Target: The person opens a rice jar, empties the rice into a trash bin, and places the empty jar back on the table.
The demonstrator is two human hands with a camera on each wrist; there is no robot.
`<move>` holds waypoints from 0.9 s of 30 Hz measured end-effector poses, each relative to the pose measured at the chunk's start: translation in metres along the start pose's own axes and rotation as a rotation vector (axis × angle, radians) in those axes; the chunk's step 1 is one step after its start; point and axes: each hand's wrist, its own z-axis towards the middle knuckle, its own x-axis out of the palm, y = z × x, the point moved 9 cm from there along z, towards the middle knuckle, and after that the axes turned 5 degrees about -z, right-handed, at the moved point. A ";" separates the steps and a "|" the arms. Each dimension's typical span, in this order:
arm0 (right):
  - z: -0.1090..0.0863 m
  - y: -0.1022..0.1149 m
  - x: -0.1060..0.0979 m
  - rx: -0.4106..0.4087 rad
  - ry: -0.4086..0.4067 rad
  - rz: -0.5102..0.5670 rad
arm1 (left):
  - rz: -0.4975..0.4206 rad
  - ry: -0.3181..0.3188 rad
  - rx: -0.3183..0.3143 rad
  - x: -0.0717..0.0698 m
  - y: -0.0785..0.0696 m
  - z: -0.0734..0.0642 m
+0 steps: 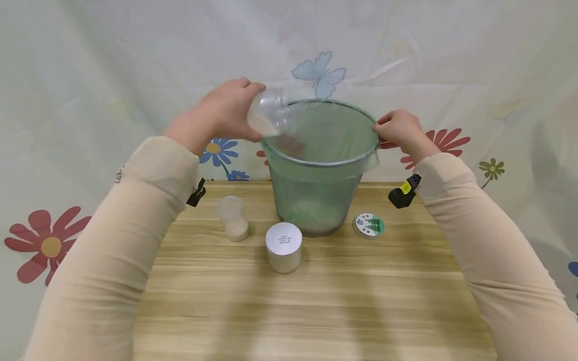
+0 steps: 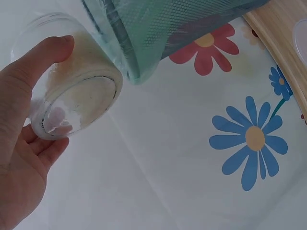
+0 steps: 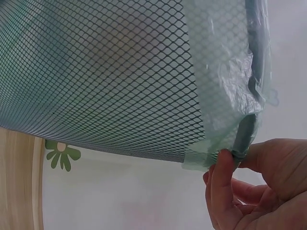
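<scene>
My left hand (image 1: 230, 111) grips a clear jar (image 2: 72, 79) around its side, tipped with its mouth over the left rim of a mesh wastebasket (image 1: 311, 200). Whitish contents lie along the jar's lower side. A thin green bag (image 3: 211, 62) lines the basket and folds over its rim. At the right side of that rim, my right hand (image 1: 401, 131) pinches the rim and bag edge between thumb and fingers; the right wrist view shows this hand (image 3: 259, 184) close up. Some pale material shows low inside the basket through the mesh.
In front of the basket stands a white-lidded jar (image 1: 283, 248). Left of it is a clear container (image 1: 234, 220) with pale contents. A round green-and-white lid (image 1: 369, 225) lies at the basket's right. Behind the wooden table (image 1: 307, 311) hangs a flowered sheet (image 1: 180, 55).
</scene>
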 end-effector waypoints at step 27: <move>-0.001 0.001 0.006 0.009 -0.001 -0.018 | 0.243 0.080 0.120 0.014 -0.026 0.012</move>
